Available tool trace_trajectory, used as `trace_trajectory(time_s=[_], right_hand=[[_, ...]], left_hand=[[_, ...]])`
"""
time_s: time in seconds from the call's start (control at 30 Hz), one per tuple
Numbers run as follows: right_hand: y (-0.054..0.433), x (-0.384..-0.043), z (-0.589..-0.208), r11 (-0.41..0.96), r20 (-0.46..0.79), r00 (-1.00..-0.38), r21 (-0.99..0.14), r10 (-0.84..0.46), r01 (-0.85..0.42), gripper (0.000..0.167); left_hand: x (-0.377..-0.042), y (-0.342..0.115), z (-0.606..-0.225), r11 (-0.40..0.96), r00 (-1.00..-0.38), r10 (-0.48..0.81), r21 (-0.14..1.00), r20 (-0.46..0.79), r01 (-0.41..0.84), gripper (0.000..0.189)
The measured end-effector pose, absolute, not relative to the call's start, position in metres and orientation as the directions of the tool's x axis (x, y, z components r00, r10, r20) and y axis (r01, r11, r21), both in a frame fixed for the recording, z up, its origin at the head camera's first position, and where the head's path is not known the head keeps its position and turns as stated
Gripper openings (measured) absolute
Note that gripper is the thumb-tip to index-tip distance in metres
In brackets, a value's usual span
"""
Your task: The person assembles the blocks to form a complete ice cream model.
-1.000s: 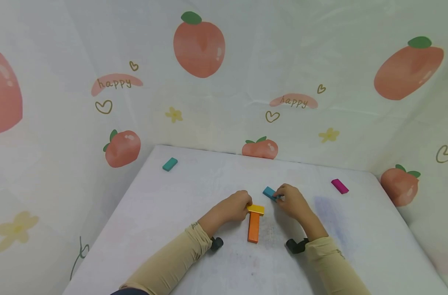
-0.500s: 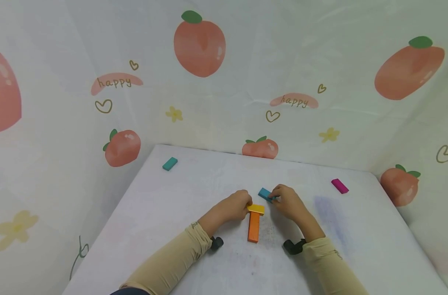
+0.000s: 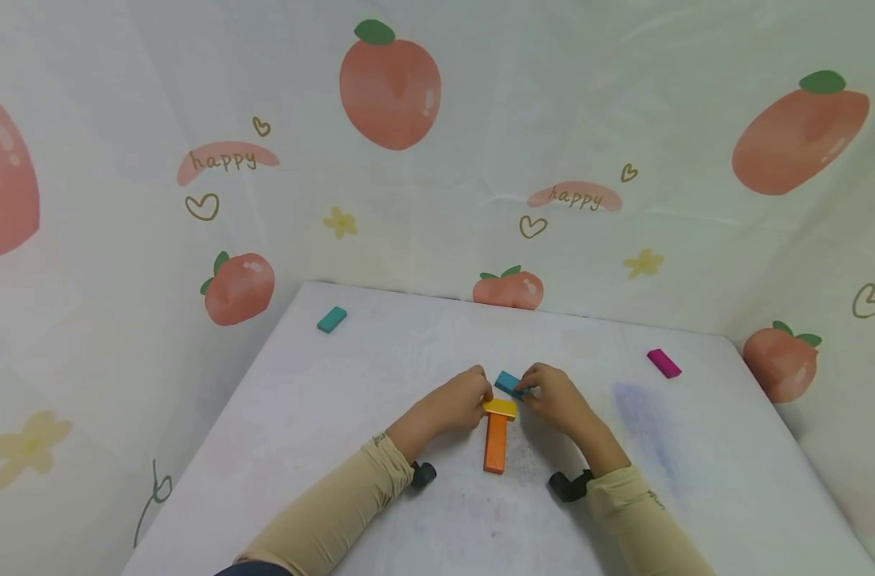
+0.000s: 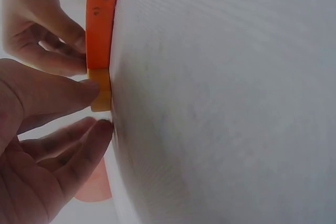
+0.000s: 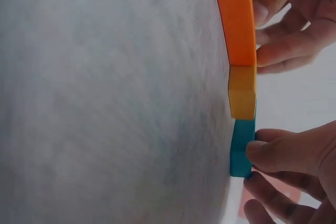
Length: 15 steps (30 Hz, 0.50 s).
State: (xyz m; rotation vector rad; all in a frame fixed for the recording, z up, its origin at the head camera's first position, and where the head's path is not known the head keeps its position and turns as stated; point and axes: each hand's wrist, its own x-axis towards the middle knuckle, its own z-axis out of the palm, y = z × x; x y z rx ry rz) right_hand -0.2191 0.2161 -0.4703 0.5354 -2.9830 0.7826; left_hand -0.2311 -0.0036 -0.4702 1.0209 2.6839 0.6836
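Observation:
Flat on the table, an orange block (image 3: 495, 445) lies lengthwise, its far end against a yellow block (image 3: 502, 409) set crosswise, so the pair forms a T. My left hand (image 3: 455, 406) holds the yellow block's left end; the left wrist view shows the thumb (image 4: 84, 95) pressed on it. Just beyond the yellow block is a blue block (image 3: 506, 382), slanted, with its right end pinched by my right hand (image 3: 558, 402). In the right wrist view the thumb (image 5: 262, 153) lies on the blue block's side, and the block overlaps the yellow one there.
A teal block (image 3: 332, 320) lies at the table's far left, and a magenta block (image 3: 664, 363) at the far right. Behind the white table (image 3: 437, 336) hangs a peach-printed cloth (image 3: 452, 192). Black wrist cameras (image 3: 569, 486) sit under both forearms.
My right hand has slid the blue block left and slightly nearer, bringing it behind the yellow block. The left hand, yellow block and orange block have stayed in place.

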Motion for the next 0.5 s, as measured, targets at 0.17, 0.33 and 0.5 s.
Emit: trace_trajectory(time_s=[0.17, 0.33, 0.5], right_hand=[[0.2150, -0.2189, -0.4714, 0.814, 0.090, -0.941, -0.478, -0.327, -0.329, 0.015], [0.2136, -0.2184, -0.4725, 0.806, 0.094, -0.933, -0.478, -0.347, -0.348, 0.013], [0.2124, -0.2163, -0.4724, 0.792, 0.096, -0.926, -0.491, -0.365, -0.363, 0.013]], left_hand=[[-0.2316, -0.0030, -0.4696, 0.666, -0.750, 0.662, 0.461, -0.003, 0.586, 0.020], [-0.2322, -0.0024, -0.4700, 0.673, -0.748, 0.663, 0.442, -0.007, 0.593, 0.019], [-0.2320, -0.0027, -0.4700, 0.672, -0.744, 0.668, 0.431, -0.001, 0.603, 0.019]])
